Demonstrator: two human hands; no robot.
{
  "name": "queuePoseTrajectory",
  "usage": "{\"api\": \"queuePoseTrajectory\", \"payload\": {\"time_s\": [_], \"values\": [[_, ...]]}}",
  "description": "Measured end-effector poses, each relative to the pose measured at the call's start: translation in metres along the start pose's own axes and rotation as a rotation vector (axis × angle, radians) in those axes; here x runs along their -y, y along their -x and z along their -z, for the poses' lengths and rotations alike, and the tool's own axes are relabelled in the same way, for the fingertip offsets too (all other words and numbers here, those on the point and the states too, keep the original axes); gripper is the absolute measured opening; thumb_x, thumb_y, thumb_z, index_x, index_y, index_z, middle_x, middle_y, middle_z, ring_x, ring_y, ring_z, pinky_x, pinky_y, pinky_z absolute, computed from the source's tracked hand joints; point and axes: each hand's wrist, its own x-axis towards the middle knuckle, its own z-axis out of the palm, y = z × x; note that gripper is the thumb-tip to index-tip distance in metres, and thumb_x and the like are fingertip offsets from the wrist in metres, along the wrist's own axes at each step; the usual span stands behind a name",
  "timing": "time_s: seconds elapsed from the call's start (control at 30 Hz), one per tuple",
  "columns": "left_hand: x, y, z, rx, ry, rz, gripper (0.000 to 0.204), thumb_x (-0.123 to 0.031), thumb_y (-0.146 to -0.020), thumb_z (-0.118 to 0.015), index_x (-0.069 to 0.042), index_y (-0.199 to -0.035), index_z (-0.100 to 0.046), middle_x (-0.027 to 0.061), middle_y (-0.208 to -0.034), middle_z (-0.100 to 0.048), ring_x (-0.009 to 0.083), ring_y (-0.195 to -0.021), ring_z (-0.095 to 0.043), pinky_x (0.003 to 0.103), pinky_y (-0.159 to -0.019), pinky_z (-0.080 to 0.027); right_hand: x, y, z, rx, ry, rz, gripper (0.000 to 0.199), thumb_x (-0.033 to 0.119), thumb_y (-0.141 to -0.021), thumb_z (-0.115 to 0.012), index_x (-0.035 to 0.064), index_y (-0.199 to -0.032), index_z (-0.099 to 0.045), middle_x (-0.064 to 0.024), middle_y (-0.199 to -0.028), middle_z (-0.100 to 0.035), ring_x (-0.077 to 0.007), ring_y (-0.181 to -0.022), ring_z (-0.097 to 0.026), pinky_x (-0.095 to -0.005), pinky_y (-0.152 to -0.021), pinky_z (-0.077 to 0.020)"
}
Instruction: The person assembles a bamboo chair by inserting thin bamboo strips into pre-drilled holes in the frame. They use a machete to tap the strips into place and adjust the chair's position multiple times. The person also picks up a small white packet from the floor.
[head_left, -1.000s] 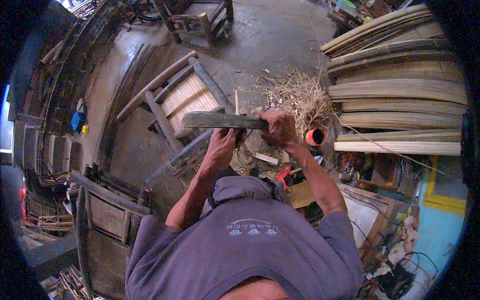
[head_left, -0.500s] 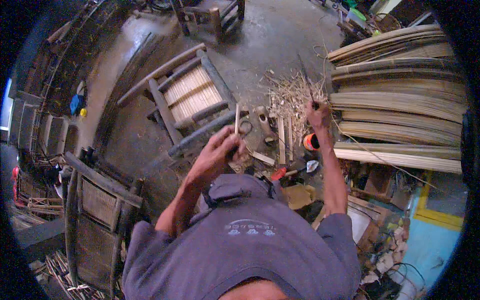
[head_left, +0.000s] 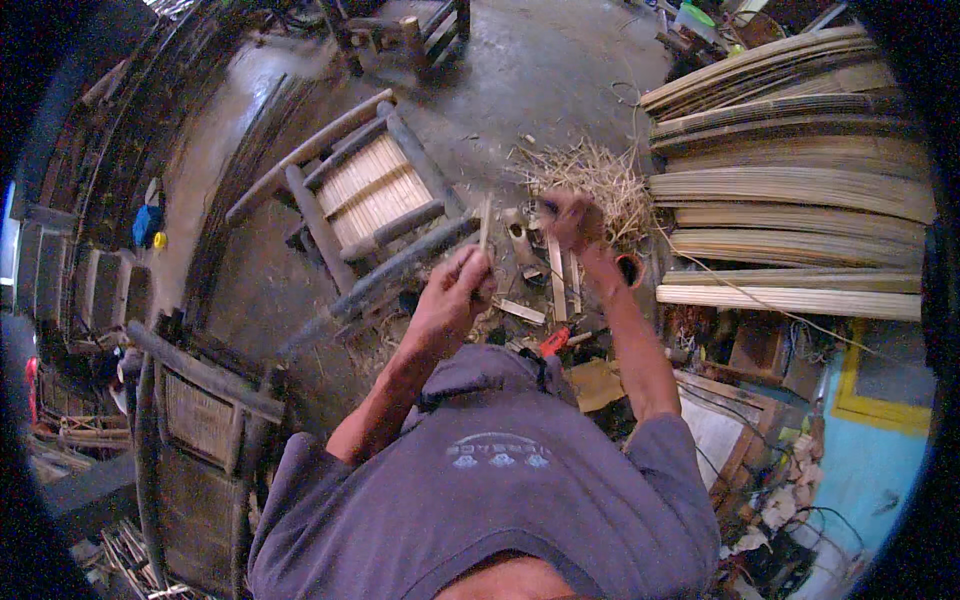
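My left hand is closed on a thin pale bamboo stick that stands nearly upright in front of my chest. My right hand is further out and to the right, blurred, with its fist shut on a dark tool whose blade I cannot make out. Below both hands lie short bamboo offcuts on the dirt floor. A heap of straw-like shavings lies just beyond the right hand.
A bamboo chair frame with a slatted seat lies on its side left of the hands. Stacks of long bamboo slats fill the right. An orange-handled tool lies near my knees, an orange cup is beside my right forearm, and another chair stands at lower left.
A second ago both hands held a long flat blade across the stick. The right hand then swung up to the right and has now come back down toward the shavings. The left hand keeps the stick.
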Motion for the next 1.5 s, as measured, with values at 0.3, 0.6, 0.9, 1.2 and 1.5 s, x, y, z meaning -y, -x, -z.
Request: {"api": "queuePoseTrajectory", "payload": {"time_s": [0.3, 0.6, 0.9, 1.2, 1.5], "values": [[0.023, -0.019, 0.009, 0.010, 0.250, 0.044, 0.023, -0.029, -0.098, -0.044, -0.007, -0.099, -0.051, -0.0042, -0.071, -0.044, 0.0059, -0.061, -0.041, 0.021, -0.053, -0.034, 0.070, -0.004, 0.023, 0.184, 0.080, 0.105, 0.027, 0.022, -0.066, -0.062, 0.0076, -0.088, -0.067, -0.0152, -0.078, -0.065, -0.0308, -0.070, -0.064, -0.0384, -0.062, -0.0498], [0.026, -0.005, 0.009, -0.055, -0.191, -0.198, 0.022, -0.027, -0.098, -0.045, -0.006, -0.095, -0.052, -0.0033, -0.074, -0.044, 0.0085, -0.065, -0.042, 0.025, -0.058, -0.038, 0.024, -0.014, 0.000, 0.036, -0.003, 0.371, 0.031, 0.030, -0.064, -0.066, 0.0053, -0.084, -0.066, -0.0136, -0.076, -0.065, -0.0297, -0.070, -0.064, -0.0365, -0.062, -0.0495], [0.012, -0.002, 0.003, -0.066, 0.098, 0.083, 0.026, -0.030, -0.098, -0.045, -0.007, -0.086, -0.050, -0.0040, -0.068, -0.040, 0.0059, -0.060, -0.035, 0.022, -0.052, -0.031, 0.022, -0.014, 0.038, 0.124, 0.129, -0.082, 0.023, 0.021, -0.072, -0.063, 0.0057, -0.089, -0.067, -0.0172, -0.080, -0.065, -0.0299, -0.072, -0.065, -0.0362, -0.062, -0.0503], [-0.029, 0.036, -0.003, 0.030, -0.020, 0.065, 0.024, -0.027, -0.097, -0.045, -0.007, -0.086, -0.051, -0.0044, -0.068, -0.038, 0.0055, -0.062, -0.035, 0.022, -0.054, -0.031, -0.071, -0.026, 0.037, -0.055, 0.178, -0.325, 0.023, 0.025, -0.080, -0.058, 0.0043, -0.081, -0.067, -0.0145, -0.074, -0.065, -0.0287, -0.067, -0.065, -0.0365, -0.062, -0.0504], [0.072, 0.023, 0.043, -0.308, 0.002, 0.129, 0.034, -0.021, -0.095, -0.048, -0.003, -0.124, -0.049, 0.0002, -0.073, -0.055, 0.0069, -0.062, -0.047, 0.022, -0.056, -0.040, -0.055, 0.073, 0.057, -0.155, 0.063, -0.709, 0.030, 0.036, -0.084, -0.057, 0.0088, -0.082, -0.070, -0.0111, -0.077, -0.068, -0.0256, -0.074, -0.062, -0.0374, -0.073, -0.0477]]}}
